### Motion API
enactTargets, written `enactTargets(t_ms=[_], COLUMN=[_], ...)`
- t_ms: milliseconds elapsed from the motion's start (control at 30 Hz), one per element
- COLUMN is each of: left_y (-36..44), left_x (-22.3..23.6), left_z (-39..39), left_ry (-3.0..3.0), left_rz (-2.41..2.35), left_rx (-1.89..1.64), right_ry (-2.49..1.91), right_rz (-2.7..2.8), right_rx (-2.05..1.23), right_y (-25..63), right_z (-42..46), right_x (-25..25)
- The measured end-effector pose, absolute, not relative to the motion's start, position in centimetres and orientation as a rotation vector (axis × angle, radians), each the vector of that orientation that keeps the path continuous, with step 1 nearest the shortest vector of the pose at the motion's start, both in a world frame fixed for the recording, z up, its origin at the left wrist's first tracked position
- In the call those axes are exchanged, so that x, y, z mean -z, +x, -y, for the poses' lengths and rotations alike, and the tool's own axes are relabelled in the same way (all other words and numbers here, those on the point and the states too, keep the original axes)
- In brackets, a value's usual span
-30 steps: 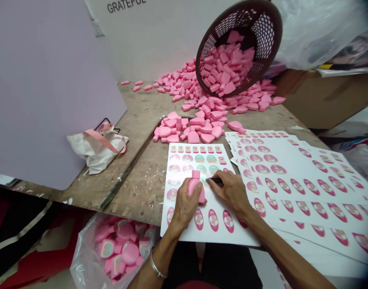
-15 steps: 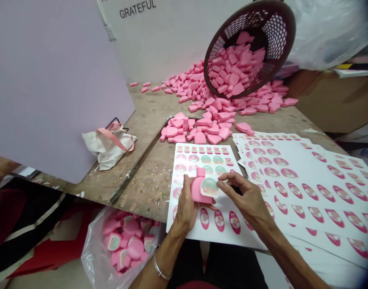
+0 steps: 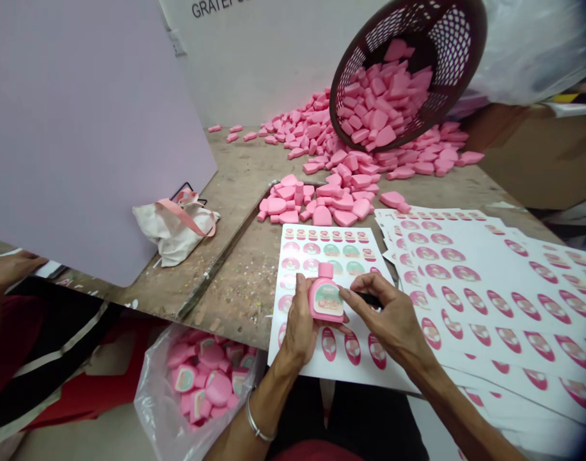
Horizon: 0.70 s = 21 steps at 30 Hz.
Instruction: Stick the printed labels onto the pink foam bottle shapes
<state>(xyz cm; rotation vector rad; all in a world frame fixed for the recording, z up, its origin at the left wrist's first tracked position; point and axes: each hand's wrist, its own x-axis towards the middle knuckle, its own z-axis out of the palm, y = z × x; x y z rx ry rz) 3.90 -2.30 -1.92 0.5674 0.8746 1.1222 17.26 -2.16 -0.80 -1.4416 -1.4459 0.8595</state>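
Pink from cap to base, a small bottle (image 3: 321,285) sits above the middle of the sticker sheet (image 3: 322,369), cap pointing toward the sheet's far edge. Its front bears a green and cream label (image 3: 327,299). The left hand (image 3: 300,323), over the sheet's left part, is curled around the bottle, thumb along its side and fingers behind and beneath. A bracelet (image 3: 254,422) circles that wrist, off the sheet's near left corner. Over the sheet's right part, the right hand (image 3: 386,307) is half closed, thumb and forefinger meeting near the label's right edge. A dark tool (image 3: 370,299) is tucked in its fingers, perhaps a pen or a small knife; too little of it shows to be sure.

Just beyond the sheet's far edge lies a cluster of plain bottles (image 3: 322,214). Farther behind the sheet, a brown basket (image 3: 451,51) lies tipped on its side, with more bottles inside and heaped around it. To the sheet's right, more sheets (image 3: 485,256) overlap in a spread. To its left, across some bare table (image 3: 235,282), rests a cloth bag (image 3: 163,230) with pink handles. Below the sheet's left side, a clear plastic bag (image 3: 151,397) holds bottles, several with labels. Well left of the sheet, another person's hand (image 3: 12,269) shows beside a panel (image 3: 82,128).
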Motion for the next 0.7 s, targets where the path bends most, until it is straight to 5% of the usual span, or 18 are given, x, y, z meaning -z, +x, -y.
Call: enactTargets(t_ms=[267,433,700], left_y=[2.9,1.1,-15.2], left_x=[1.2,-0.1,5.0], left_z=[2.9,4.2,12.6], left_ry=[0.832,0.935,1.405], left_rz=[-0.801,-0.838,-1.797], left_rx=[-1.043,-0.825,-0.185], right_ry=[-1.643,-1.487,-2.025], right_rz=[1.536,1.554,1.730], right_rx=[-0.427,-0.881,-0.457], right_y=[17.8,17.4,19.0], right_z=[1.7,0.6,-12.3], right_x=[0.8,1.8,2.9])
